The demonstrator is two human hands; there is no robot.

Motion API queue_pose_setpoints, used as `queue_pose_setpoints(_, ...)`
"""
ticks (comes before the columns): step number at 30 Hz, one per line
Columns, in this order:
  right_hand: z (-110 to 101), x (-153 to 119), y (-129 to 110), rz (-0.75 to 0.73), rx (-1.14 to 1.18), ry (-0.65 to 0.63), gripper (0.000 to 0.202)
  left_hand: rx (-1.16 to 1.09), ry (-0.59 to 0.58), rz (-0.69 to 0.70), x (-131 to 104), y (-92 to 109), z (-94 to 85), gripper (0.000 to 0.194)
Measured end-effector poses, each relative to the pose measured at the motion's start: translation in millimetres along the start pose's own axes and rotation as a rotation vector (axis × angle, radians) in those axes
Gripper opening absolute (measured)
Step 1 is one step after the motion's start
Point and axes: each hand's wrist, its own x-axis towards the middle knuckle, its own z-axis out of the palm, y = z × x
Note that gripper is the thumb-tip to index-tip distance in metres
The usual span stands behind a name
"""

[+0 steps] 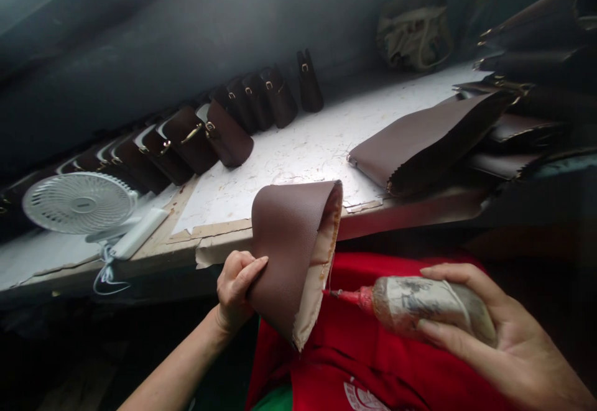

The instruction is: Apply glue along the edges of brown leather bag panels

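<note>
My left hand [240,286] grips a brown leather pouch [289,243] by its left side, thumb on the outer face. The pouch's mouth faces right, showing a beige lining [311,293] with amber glue along part of its edge. In my right hand [494,330] lies a glue bottle [420,305] with a worn label, fingers and thumb wrapped round it. Its red nozzle [347,295] points left, the tip at or very close to the lining's edge; contact is hard to tell.
Brown leather pieces with gold buckles [228,131] stand in rows on the paper-covered table [298,156]. A white fan [81,203] is at the left edge. More brown pouches [429,137] are stacked at right. A red apron [354,349] covers my lap.
</note>
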Motion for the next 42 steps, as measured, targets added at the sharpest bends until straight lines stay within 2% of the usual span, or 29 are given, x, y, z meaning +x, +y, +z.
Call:
queue_pose_setpoints(7, 3.6, 4.7, 5.6, -0.014, 0.035, 0.050, 0.041, -0.006, 0.039, -0.025, -4.1, -1.1, 6.0, 0.053)
queue_pose_setpoints(12, 6.1, -0.5, 7.3, -0.030, 0.053, 0.009, 0.038, 0.001, 0.056, -0.047, -4.3, -0.4, 9.5, 0.048)
queue_pose_setpoints(18, 9.3, -3.3, 7.4, -0.051, 0.074, 0.090, 0.037, 0.009, 0.106, -0.077, -1.3, 1.0, 15.5, 0.044)
queue_pose_setpoints(21, 9.5, -3.1, 9.0, -0.058, 0.071, 0.069, 0.036, 0.014, 0.115, -0.082, -1.0, 1.6, 16.4, 0.042)
queue_pose_setpoints(27, 7.7, -7.0, 9.4, -0.038, 0.104, 0.076, 0.037, 0.019, 0.136, -0.077, -2.0, 1.3, 17.3, 0.049)
queue_pose_setpoints(31, 9.0, -10.5, 11.8, -0.003, 0.119, 0.067, 0.039, 0.039, 0.145, -0.068, 2.6, 1.6, 18.5, 0.045)
queue_pose_setpoints(37, 11.6, -13.5, 16.8, -0.013, 0.130, 0.123, 0.038, 0.055, 0.216, -0.074, 13.5, 3.8, 24.1, 0.039)
queue_pose_setpoints(42, 12.5, -16.3, 20.9, 0.018, 0.168, 0.117, 0.040, 0.031, 0.198, -0.065, 13.6, 4.1, 25.2, 0.038)
